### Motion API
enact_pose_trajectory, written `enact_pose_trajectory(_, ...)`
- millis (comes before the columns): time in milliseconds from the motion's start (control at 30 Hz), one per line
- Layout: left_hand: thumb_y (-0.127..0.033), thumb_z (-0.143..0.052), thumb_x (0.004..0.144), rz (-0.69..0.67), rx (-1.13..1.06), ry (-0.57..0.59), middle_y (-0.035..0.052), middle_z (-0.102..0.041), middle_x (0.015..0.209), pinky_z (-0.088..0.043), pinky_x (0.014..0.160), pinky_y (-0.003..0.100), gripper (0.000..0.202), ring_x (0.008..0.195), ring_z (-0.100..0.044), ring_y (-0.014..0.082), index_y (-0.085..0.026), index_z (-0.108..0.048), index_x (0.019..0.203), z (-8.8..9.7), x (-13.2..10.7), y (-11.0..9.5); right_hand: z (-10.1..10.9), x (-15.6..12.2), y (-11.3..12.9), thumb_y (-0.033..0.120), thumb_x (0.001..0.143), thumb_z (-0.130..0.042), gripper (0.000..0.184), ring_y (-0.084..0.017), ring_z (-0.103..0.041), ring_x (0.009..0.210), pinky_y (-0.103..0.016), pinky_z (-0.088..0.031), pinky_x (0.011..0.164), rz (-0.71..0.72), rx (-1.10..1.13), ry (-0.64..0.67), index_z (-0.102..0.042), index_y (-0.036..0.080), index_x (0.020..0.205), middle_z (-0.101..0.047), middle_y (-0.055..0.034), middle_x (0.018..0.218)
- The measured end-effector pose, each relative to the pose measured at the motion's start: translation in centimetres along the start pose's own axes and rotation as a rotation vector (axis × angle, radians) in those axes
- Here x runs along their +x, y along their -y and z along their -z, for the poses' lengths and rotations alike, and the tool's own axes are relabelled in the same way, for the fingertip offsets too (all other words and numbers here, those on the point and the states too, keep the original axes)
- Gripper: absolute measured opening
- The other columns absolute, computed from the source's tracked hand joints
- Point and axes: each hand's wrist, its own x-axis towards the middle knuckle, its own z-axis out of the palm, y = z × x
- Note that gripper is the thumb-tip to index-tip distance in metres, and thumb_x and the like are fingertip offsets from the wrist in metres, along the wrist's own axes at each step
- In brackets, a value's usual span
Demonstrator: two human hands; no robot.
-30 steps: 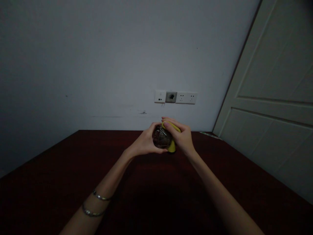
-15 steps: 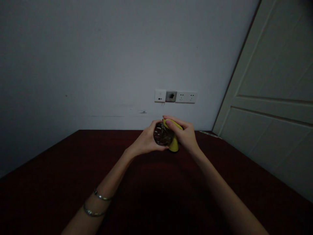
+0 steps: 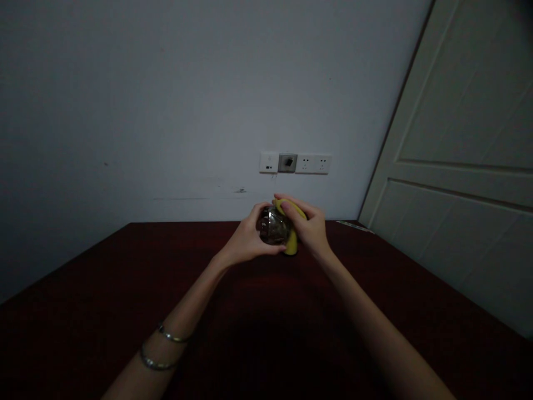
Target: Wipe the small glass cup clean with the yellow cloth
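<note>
My left hand (image 3: 244,241) is wrapped around a small clear glass (image 3: 272,226), tilted with its base toward me, held above the dark red table (image 3: 125,289). My right hand (image 3: 310,228) grips a yellow cloth (image 3: 291,241) and presses it against the glass's right side and top. Both arms reach forward from the bottom of the view. Two thin bangles (image 3: 164,347) circle my left wrist.
A pale wall rises behind the table, with a row of white sockets and a grey switch (image 3: 295,163). A white panelled door (image 3: 466,155) stands at the right. A thin pale strip (image 3: 353,225) lies at the table's far right corner.
The glass and both hands have shifted slightly left and turned a little; the yellow cloth has slid across the glass's side.
</note>
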Motion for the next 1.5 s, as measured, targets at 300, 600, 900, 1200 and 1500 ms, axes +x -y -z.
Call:
enact_pose_trajectory(300, -0.027, -0.08, 0.055, 0.142, -0.114, -0.026, 0.0111, -0.059, 0.111, -0.048, 0.087, 0.039, 0.068, 0.099, -0.06, 0.0232, -0.015, -0.047, 0.114, -0.5, 0.2, 1.4, -0.1, -0.7, 0.1, 0.026, 0.079, -0.063, 0.017, -0.02, -0.059, 0.106, -0.041, -0.045, 0.095, 0.271, -0.137, 0.117, -0.072, 0.026, 0.094, -0.063, -0.0059, 0.116)
enact_pose_trajectory(600, -0.027, -0.081, 0.054, 0.115, -0.073, 0.07, 0.0109, -0.058, 0.118, -0.044, 0.094, 0.04, 0.076, 0.106, -0.057, 0.0234, -0.016, -0.046, 0.121, 0.4, 0.2, 0.6, -0.6, -0.3, -0.5, 0.032, 0.079, -0.062, 0.017, -0.02, -0.063, 0.098, -0.039, -0.047, 0.093, 0.035, -0.052, -0.004, -0.073, 0.022, 0.088, -0.07, -0.006, 0.099)
enact_pose_trajectory(900, -0.018, -0.074, 0.058, 0.15, 0.091, 0.041, 0.0072, -0.063, 0.101, -0.05, 0.08, 0.035, 0.06, 0.09, -0.062, 0.0204, -0.015, -0.05, 0.113, 0.4, 0.2, 0.8, -0.7, -1.1, -0.4, 0.025, 0.08, -0.061, 0.019, -0.02, -0.059, 0.104, -0.039, -0.047, 0.092, 0.333, -0.269, 0.14, -0.071, 0.023, 0.096, -0.061, -0.0084, 0.116)
enact_pose_trajectory(1200, -0.029, -0.083, 0.05, 0.098, -0.029, 0.046, 0.0093, -0.062, 0.108, -0.046, 0.091, 0.042, 0.076, 0.1, -0.06, 0.0237, -0.016, -0.047, 0.116, 0.1, -0.1, 0.6, -0.3, 0.0, -1.9, 0.04, 0.078, -0.062, 0.026, -0.02, -0.064, 0.095, -0.038, -0.048, 0.089, -0.117, 0.045, 0.04, -0.072, 0.02, 0.09, -0.071, -0.0061, 0.098)
enact_pose_trajectory(1500, -0.031, -0.081, 0.051, 0.158, -0.339, -0.068, 0.0072, -0.061, 0.101, -0.05, 0.079, 0.034, 0.065, 0.088, -0.062, 0.0198, -0.016, -0.047, 0.104, 0.4, 0.0, 2.4, -1.1, -1.2, 0.4, 0.029, 0.079, -0.064, 0.016, -0.019, -0.057, 0.111, -0.04, -0.042, 0.098, 0.177, -0.004, 0.149, -0.072, 0.029, 0.093, -0.061, -0.0034, 0.12)
